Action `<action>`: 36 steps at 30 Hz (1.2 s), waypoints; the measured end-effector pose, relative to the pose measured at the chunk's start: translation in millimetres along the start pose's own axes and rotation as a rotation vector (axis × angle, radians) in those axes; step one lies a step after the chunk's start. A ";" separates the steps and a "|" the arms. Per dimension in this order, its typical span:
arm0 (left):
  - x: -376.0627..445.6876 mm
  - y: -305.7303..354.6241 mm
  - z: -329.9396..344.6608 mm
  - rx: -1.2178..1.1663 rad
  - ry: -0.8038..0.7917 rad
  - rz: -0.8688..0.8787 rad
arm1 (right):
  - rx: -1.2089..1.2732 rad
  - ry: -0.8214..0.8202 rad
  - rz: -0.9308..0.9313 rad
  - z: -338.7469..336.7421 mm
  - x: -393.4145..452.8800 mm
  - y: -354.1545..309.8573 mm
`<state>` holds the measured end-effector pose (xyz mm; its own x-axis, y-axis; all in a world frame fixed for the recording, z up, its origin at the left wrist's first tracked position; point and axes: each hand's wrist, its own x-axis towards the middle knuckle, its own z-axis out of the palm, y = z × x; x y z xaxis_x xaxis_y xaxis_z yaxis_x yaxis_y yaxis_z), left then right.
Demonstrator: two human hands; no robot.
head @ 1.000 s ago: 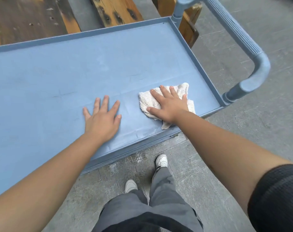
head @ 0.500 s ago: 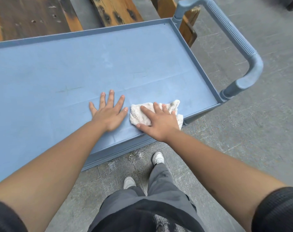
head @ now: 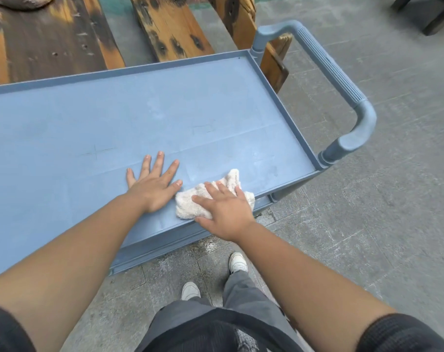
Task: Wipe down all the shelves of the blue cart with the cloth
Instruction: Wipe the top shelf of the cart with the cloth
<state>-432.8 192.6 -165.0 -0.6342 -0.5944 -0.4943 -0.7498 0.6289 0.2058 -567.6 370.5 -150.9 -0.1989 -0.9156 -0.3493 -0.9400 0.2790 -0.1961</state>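
The blue cart's top shelf fills the middle of the head view, a flat tray with a low rim. A crumpled white cloth lies on it at the near rim, towards the right end. My right hand presses flat on the cloth with straight fingers. My left hand rests flat on the bare shelf just left of the cloth, fingers spread, thumb close to the cloth. The lower shelves are hidden under the top one.
The cart's ribbed push handle arches over its right end. Scorched wooden planks lie beyond the far rim. Grey paved floor surrounds the cart, and my shoes stand close to its near side.
My right hand has slid the cloth left and towards the near rim, ending close beside my left hand. The left hand stays flat on the shelf.
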 end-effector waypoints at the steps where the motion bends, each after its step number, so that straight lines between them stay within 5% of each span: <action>1: -0.9 -0.9 1.7 0.021 0.010 0.000 | 0.010 0.005 0.024 -2.1 -2.0 15.6; 10: -4.2 2.8 17.3 0.148 0.234 -0.050 | 0.047 0.020 0.340 -40.5 -9.8 174.5; 15: 13.6 59.7 2.7 -0.037 0.296 -0.199 | 0.025 0.006 0.348 -46.0 9.4 179.4; 20: 21.0 77.5 21.5 0.051 0.275 -0.232 | 0.029 0.058 0.306 -48.6 33.4 189.0; 36: 30.0 73.5 31.4 0.091 0.365 -0.222 | 0.054 0.228 0.273 -143.8 321.3 220.6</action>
<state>-501.0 236.7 -191.2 -0.4965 -0.8483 -0.1839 -0.8664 0.4974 0.0444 -878.7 96.3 -174.7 -0.5028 -0.8448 -0.1830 -0.8291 0.5312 -0.1743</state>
